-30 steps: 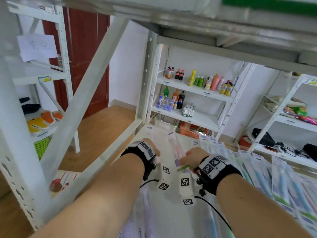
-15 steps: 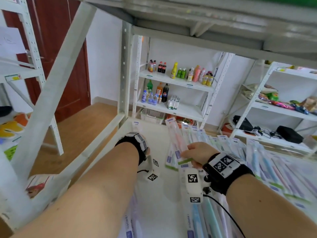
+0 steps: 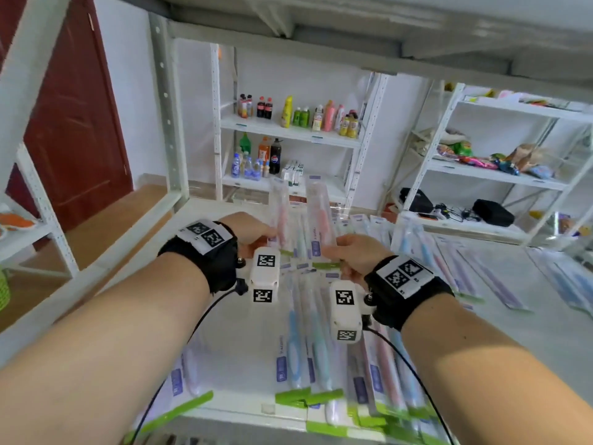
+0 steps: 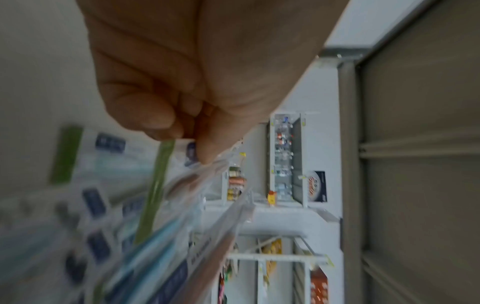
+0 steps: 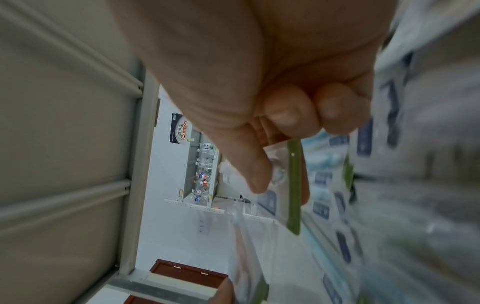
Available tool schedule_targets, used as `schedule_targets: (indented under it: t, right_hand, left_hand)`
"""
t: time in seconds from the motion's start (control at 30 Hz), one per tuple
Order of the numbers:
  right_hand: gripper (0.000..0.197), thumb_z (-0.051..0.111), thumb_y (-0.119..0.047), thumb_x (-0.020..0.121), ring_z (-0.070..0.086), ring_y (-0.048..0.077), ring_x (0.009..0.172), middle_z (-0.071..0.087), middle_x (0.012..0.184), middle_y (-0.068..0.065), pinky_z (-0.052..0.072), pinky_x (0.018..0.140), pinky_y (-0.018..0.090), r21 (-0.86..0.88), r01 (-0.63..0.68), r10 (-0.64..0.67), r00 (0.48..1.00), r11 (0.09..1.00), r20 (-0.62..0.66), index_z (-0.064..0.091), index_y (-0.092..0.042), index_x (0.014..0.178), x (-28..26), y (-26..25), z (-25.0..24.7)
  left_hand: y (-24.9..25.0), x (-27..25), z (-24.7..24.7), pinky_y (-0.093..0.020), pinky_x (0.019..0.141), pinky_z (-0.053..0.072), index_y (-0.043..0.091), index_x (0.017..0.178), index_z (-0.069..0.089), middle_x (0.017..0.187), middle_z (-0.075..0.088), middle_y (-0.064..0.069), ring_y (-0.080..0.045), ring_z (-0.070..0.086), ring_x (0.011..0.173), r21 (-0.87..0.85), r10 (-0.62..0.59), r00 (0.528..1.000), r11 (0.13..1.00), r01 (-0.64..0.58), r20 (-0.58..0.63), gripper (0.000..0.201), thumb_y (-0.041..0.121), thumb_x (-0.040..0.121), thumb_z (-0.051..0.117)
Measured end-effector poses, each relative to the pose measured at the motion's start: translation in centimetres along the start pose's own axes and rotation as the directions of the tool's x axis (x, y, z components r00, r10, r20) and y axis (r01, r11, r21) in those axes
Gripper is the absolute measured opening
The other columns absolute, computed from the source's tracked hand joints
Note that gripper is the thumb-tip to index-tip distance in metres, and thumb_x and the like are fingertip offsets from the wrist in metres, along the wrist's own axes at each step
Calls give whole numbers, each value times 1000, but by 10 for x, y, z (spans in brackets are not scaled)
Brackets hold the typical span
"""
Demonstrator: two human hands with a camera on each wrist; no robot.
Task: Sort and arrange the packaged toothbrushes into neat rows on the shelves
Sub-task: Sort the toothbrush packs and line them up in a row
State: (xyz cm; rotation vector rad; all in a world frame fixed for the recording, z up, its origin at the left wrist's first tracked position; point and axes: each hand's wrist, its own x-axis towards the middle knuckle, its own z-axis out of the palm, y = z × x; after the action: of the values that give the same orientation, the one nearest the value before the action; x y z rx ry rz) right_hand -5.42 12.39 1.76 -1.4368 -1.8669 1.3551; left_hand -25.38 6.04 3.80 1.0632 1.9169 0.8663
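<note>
Left hand (image 3: 248,231) pinching green-banded end of clear-packaged pink toothbrush (image 3: 278,209); right hand (image 3: 354,253) pinching second pink-toothbrush pack (image 3: 321,213) likewise. Both packs lifted above white shelf board (image 3: 244,351), long axes running away from hands toward rear edge, just beside each other, near parallel. Blue-toothbrush packs (image 3: 293,345) lying below, lengthwise toward front edge. Judged next: lowering both parallel into row.

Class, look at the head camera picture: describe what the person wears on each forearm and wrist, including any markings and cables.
Both forearms are bare, with no sleeves. The left wrist band and right wrist band are black, each topped by a white patch printed with black square codes. A white boxy camera unit with similar codes sits beside each band, and thin black cables trail from them.
</note>
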Motion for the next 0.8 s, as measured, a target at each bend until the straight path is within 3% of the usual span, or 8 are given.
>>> schedule_targets:
  t: [0.07,0.13,0.3,0.43,0.5,0.57,0.67,0.8]
  right_hand:
    - [11,68,-20,84,39,10,33,46,40,-3,35,41,22,19,-4,4,1000,1000,-30,64,-11,88,-8,14,-20]
    - [10,68,-20,82,40,8,32,46,37,-6,36,40,21,5,-10,11,996,1000,-88,64,-12,84,-25,38,-57]
    - [7,71,-21,79,39,10,32,56,57,4,37,44,24,86,-74,97,947,994,-305,66,-16,79,-79,115,-171]
    - [14,73,-24,77,38,10,31,49,39,-4,34,39,22,14,-149,140,887,989,-440,64,-16,72,-136,177,-261]
    - [18,73,-26,78,41,12,34,51,40,-3,33,41,23,-81,-218,149,851,973,-504,62,-16,69,-163,203,-301]
    - [19,70,-27,81,52,17,52,67,69,5,40,49,26,-164,-302,163,812,939,-561,65,-12,91,-188,224,-331]
    - [45,67,-24,84,60,31,100,62,118,18,47,81,33,-206,-395,186,752,895,-632,56,-5,123,-215,246,-364]
    - [44,66,-17,85,57,32,109,60,120,20,44,86,33,-252,-468,234,754,847,-614,55,-1,124,-234,266,-390]
  left_hand:
    - [15,-11,22,-15,50,43,4,84,61,71,55,-7,-17,51,59,-2,53,998,999,-52,36,15,18,88,61]
    - [37,-23,62,-14,43,40,6,77,60,64,52,-6,-13,50,49,-36,98,992,995,-95,86,14,14,88,60]
    - [99,-61,191,-17,44,44,5,68,50,62,52,-6,-9,53,42,-225,207,928,964,-140,309,23,-7,87,57]
    - [137,-87,302,-23,50,47,9,66,49,58,57,-3,-4,51,35,-151,204,866,977,-151,456,27,-6,86,58]
    - [151,-101,353,-18,44,47,11,68,49,45,57,4,-2,51,33,-87,197,834,980,-178,516,25,-2,88,57]
    - [160,-116,396,-13,40,45,12,70,49,33,52,9,0,50,30,-31,165,808,983,-180,566,24,2,90,54]
    - [167,-132,443,-16,45,44,12,68,47,30,49,9,-1,47,29,35,109,809,987,-158,578,26,2,91,52]
    - [173,-143,482,-18,52,49,9,64,54,42,56,1,-11,56,43,100,82,838,982,-161,540,28,11,91,57]
